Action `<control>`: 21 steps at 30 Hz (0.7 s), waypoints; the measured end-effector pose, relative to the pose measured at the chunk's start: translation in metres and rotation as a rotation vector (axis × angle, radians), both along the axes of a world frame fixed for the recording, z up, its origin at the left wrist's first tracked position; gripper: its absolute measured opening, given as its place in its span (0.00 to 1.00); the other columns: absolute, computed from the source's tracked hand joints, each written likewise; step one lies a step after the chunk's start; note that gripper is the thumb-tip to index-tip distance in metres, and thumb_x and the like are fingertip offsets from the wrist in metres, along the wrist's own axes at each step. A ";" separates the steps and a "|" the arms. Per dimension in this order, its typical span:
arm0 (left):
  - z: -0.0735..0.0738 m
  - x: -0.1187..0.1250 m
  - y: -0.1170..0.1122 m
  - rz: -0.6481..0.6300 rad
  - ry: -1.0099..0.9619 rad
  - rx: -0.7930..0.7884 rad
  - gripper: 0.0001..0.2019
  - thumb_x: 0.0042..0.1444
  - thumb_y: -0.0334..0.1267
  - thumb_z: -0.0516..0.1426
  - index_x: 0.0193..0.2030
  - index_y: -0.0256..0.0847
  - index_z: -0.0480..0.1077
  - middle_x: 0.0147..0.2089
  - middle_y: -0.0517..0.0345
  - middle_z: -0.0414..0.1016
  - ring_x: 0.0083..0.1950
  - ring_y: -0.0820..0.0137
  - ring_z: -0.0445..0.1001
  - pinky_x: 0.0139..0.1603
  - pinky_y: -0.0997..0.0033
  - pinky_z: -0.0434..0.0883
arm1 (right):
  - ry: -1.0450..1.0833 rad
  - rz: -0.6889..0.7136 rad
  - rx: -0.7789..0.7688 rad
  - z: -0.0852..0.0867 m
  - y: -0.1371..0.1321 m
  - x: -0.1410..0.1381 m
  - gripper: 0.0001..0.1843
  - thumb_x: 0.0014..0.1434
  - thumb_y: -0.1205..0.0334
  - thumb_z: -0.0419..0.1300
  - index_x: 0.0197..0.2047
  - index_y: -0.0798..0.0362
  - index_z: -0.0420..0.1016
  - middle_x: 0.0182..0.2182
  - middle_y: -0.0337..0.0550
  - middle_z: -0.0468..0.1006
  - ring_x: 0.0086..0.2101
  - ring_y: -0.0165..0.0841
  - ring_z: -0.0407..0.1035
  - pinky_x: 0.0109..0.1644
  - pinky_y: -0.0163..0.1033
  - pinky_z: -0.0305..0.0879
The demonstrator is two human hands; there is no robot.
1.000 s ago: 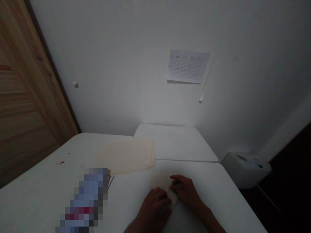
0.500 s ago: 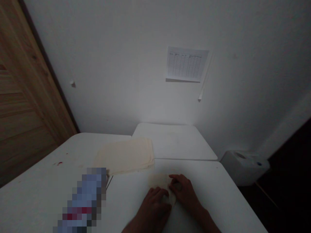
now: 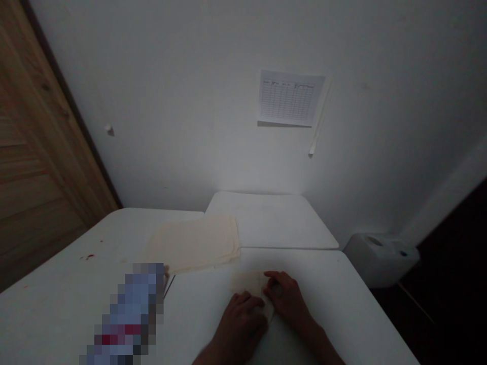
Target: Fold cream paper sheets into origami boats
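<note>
A small, thin cream sheet (image 3: 247, 280) lies on the white table between my hands, its right side apparently folded over. My left hand (image 3: 243, 322) presses on its near part with curled fingers. At the right edge my right hand (image 3: 289, 299) grips the sheet between thumb and forefinger. My hands cover much of its lower part. Beyond them, to the left, rests a flat stack of larger cream sheets (image 3: 194, 241) with slightly uneven edges.
A pixelated blue-grey object (image 3: 125, 309) with a red band lies left of my hands. The white tabletops (image 3: 312, 314) meet at seams. A white container (image 3: 382, 258) stands beyond the right edge. A printed page (image 3: 291, 99) hangs on the wall; a wooden door (image 3: 45, 152) is at left.
The view has shifted slightly. Both hands stay almost in place on the small sheet, with only slight finger movement.
</note>
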State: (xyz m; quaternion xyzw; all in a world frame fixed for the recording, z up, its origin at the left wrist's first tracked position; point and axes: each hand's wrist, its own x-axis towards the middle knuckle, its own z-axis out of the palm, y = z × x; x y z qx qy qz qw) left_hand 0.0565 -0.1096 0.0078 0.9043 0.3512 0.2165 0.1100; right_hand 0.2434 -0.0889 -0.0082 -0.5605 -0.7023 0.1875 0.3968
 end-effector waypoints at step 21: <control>-0.005 -0.001 -0.001 0.041 -0.010 -0.066 0.05 0.52 0.31 0.61 0.35 0.43 0.71 0.55 0.57 0.73 0.53 0.56 0.67 0.55 0.49 0.66 | 0.007 -0.009 -0.019 -0.010 0.008 0.003 0.20 0.54 0.66 0.57 0.52 0.50 0.72 0.34 0.41 0.76 0.37 0.36 0.72 0.47 0.42 0.66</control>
